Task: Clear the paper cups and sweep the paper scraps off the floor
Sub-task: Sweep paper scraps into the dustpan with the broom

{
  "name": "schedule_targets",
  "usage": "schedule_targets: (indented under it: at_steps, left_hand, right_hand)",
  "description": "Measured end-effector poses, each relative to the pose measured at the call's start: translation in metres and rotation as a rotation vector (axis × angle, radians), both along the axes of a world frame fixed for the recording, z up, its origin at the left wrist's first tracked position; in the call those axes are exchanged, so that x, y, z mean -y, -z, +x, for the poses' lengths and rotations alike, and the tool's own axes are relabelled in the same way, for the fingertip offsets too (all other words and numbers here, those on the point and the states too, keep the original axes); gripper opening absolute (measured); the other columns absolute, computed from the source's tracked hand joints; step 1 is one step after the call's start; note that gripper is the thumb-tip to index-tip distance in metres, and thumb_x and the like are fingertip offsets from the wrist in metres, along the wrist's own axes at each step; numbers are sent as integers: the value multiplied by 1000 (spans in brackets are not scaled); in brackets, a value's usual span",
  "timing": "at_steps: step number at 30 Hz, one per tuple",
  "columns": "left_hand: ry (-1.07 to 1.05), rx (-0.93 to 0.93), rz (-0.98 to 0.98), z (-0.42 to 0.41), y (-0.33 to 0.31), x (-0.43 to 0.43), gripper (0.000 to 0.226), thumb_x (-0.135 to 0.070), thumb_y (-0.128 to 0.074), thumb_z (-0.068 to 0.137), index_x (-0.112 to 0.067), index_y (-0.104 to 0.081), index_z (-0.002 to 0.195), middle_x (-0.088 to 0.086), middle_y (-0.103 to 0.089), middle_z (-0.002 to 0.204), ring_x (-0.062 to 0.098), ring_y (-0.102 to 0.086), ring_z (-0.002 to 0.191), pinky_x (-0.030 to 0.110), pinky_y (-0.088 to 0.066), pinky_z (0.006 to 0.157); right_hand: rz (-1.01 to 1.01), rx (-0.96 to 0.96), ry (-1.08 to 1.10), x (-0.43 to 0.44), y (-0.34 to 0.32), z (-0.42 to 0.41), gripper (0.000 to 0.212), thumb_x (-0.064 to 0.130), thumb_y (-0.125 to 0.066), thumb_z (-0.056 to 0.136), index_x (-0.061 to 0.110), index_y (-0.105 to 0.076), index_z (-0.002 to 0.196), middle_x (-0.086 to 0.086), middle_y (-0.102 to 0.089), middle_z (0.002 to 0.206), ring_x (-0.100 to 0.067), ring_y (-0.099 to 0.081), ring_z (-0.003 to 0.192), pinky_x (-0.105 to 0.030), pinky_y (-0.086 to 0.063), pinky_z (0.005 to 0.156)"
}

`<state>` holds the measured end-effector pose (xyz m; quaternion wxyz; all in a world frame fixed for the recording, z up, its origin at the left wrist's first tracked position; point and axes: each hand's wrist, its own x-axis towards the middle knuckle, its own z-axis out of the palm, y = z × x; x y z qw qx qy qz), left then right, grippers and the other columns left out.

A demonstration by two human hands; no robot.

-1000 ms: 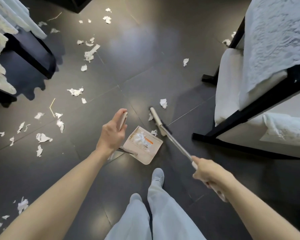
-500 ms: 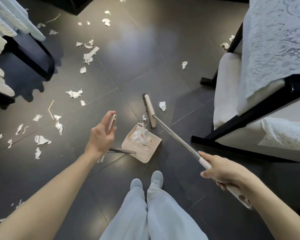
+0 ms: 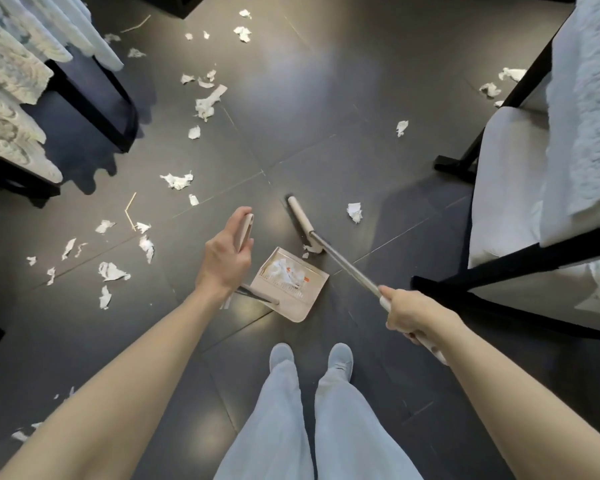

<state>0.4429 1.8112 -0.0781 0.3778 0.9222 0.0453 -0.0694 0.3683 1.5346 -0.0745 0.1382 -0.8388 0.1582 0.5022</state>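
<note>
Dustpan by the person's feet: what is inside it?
Crumpled white paper scraps lie in the beige dustpan. No cup shows there. The scraps cover part of its floor, so anything beneath them stays hidden.

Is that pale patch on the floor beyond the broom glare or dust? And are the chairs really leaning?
Head view: the pale patch on the floor is reflected glare, not dust; paper scraps beside it look crisp. Head view, edges: wide-angle distortion bows the right chair and the left chair frame.

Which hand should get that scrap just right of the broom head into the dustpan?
Right: the right hand grips the broom, whose head lies beside the scrap. The left hand holds the dustpan by its handle.
</note>
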Motion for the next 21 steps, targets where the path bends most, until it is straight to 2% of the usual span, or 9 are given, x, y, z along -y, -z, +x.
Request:
schedule_targets:
  at_steps: [6, 8, 10, 13, 16, 18, 21]
  left_hand:
    - [62, 41, -29, 29, -1, -9, 48, -8, -58, 89, -26, -49, 133, 7, -66, 101, 28, -58, 87, 27, -39, 75]
    - [108, 64, -45, 36, -2, -15, 49, -5, -59, 89, -24, -50, 133, 2, -64, 98, 24, -58, 87, 21, -36, 74]
    - [126, 97, -41, 45, -2, -20, 49, -4, -59, 88, -22, -50, 132, 1, -65, 100, 18, -56, 85, 16, -34, 73]
    - [123, 94, -38, 61, -4, -17, 47, -6, -58, 89, -24, -50, 132, -1, -65, 99, 19, -56, 80, 19, -36, 74]
    - [161, 109, -90, 84, -6, -1, 47, -5, -57, 89, -25, -50, 131, -10, -60, 103, 18, -58, 89, 15, -36, 78]
    - [188, 134, -87, 103, -6, 14, 47, -4, -57, 89, -24, -51, 130, -7, -62, 103, 18, -57, 87, 12, -34, 76]
    - [217, 138, -66, 133, -3, 34, 47, -4, -58, 89, -25, -51, 130, 4, -67, 103, 24, -60, 85, 17, -36, 74]
  right_hand:
    - [57, -132, -77, -11, -43, -7, 75, 21, -57, 90, 39, -18, 151, 5, -54, 70, -11, -50, 49, -22, -41, 46]
    - [62, -111, -60, -3, -58, -3, 75, 22, -57, 90, 42, -17, 150, 5, -56, 69, -11, -51, 47, -21, -42, 44]
    - [30, -77, -51, 4, -66, -2, 76, 22, -57, 90, 44, -15, 150, 6, -55, 73, -11, -55, 50, -21, -46, 47]
    - [-16, -24, 5, 12, -70, -4, 77, 23, -56, 89, 49, -13, 148, 4, -56, 81, -14, -59, 56, -25, -52, 54]
    - [-30, 22, 102, 21, -65, 2, 78, 21, -56, 90, 48, -13, 149, 4, -54, 86, -15, -60, 62, -23, -51, 53]
    - [-47, 56, 154, 29, -59, 14, 78, 19, -54, 91, 45, -12, 151, 2, -55, 92, -16, -61, 65, -21, -48, 51]
    - [-61, 102, 253, 45, -48, 37, 76, 15, -51, 91, 40, -13, 152, -1, -55, 97, -15, -57, 60, -22, -43, 42]
